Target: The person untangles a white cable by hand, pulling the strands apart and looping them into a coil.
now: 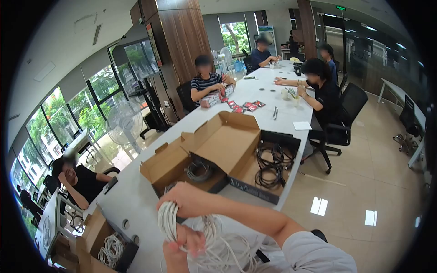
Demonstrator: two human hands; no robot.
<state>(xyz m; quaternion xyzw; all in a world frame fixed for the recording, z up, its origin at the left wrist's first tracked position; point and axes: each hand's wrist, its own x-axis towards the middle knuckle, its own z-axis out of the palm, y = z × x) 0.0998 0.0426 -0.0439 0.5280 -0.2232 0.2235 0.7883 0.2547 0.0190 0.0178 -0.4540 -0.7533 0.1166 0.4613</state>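
A looped white cable [167, 222] is gathered between my two hands, close to the table's near edge. My right hand [187, 199] reaches across from the right and is closed around the top of the loops. Below it, my left hand [184, 243] grips the lower part of the same coil, its fingers slightly blurred. More loose white cable [223, 243] hangs in tangled strands in front of my body. Just beyond my hands stands an open cardboard box with a coil of grey cable [198, 171] inside.
Black cables [269, 169] lie in a second open box [252, 193] at right. Another box at lower left holds white cable [110, 250]. Farther along the white table [259, 93] are red packets [246, 106] and seated people. A fan [124, 122] stands at left, an office chair [348, 113] at right.
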